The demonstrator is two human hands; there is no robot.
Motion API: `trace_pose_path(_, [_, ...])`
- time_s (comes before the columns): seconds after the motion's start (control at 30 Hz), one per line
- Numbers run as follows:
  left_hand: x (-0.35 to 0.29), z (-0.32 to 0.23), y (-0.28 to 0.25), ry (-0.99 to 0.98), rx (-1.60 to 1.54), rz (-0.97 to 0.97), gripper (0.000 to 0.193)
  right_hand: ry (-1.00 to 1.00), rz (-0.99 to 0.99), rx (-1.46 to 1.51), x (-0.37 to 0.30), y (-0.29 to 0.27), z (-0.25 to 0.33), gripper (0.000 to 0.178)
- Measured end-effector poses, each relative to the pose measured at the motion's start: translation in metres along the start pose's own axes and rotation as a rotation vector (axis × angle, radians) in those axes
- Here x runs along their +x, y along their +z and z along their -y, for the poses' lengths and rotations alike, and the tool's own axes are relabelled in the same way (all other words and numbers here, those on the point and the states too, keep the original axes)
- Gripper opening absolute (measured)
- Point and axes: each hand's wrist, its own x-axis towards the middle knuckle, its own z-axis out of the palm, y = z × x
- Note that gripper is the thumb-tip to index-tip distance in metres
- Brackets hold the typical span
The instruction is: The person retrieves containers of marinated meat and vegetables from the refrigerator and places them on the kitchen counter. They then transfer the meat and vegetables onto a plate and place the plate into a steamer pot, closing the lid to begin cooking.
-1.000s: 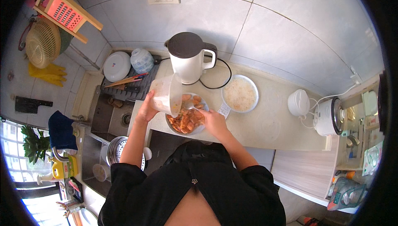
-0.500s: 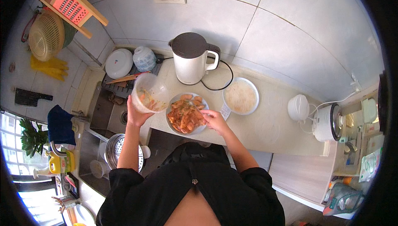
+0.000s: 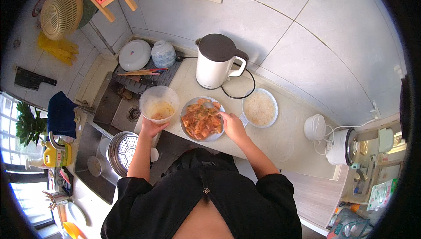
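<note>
My left hand (image 3: 152, 127) grips a translucent plastic bowl (image 3: 147, 102) from below, off the left edge of the plate. Some orange-brown sauce residue (image 3: 160, 110) coats its bottom. My right hand (image 3: 233, 126) is closed at the right side of a round plate (image 3: 187, 132), around a slim metal utensil (image 3: 216, 112); its working end reaches into the food and is hard to make out. Sauce-coated meat pieces (image 3: 200, 123) are heaped on that plate. Just right of it lies a round white pan-like dish (image 3: 275, 111) holding pale, grain-like food (image 3: 259, 109).
Behind the plate stands a white electric kettle (image 3: 215, 66) with a looping black cord. At left, a drying mat carries a white dish (image 3: 134, 55), a patterned bowl (image 3: 164, 53) and chopsticks (image 3: 142, 72). A steamer pot (image 3: 124, 150) sits by the sink (image 3: 87, 151). A rice cooker (image 3: 338, 147) occupies the right end.
The plastic bowl has tipped back more upright and shows less residue. My right hand stays at the plate's right side, shifted slightly. The whole view has turned a little.
</note>
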Motion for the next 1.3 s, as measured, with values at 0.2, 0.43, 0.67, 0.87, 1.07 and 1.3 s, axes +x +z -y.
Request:
trace_pose_path(0.2, [0.011,0.002,-0.036,0.296,0.600,-0.198,0.047,0.032,0.003,-0.008,-0.030,0.005,-0.015,0.030])
trace_pose_path(0.43, [0.004,-0.001,-0.016,0.338,0.772,-0.526,0.032,0.125,-0.053,0.290,-0.038,0.004,-0.020,0.032])
trace_pose_path(0.67, [-0.010,0.028,-0.026,0.473,0.469,-0.678,0.012,0.053,-0.057,0.052,-0.014,0.025,-0.022,0.030])
trace_pose_path(0.87, [-0.049,0.100,0.019,0.164,0.357,-0.410,0.022,0.059,-0.091,-0.068,-0.043,0.006,-0.023,0.032])
trace_pose_path(1.07, [-0.043,0.122,0.020,-0.015,0.395,-0.245,0.023,0.567,0.195,0.904,-0.041,-0.019,-0.008,0.028])
trace_pose_path(1.3, [-0.049,0.122,0.020,-0.036,0.460,-0.230,0.022,0.492,0.127,0.863,-0.037,-0.012,0.003,0.028])
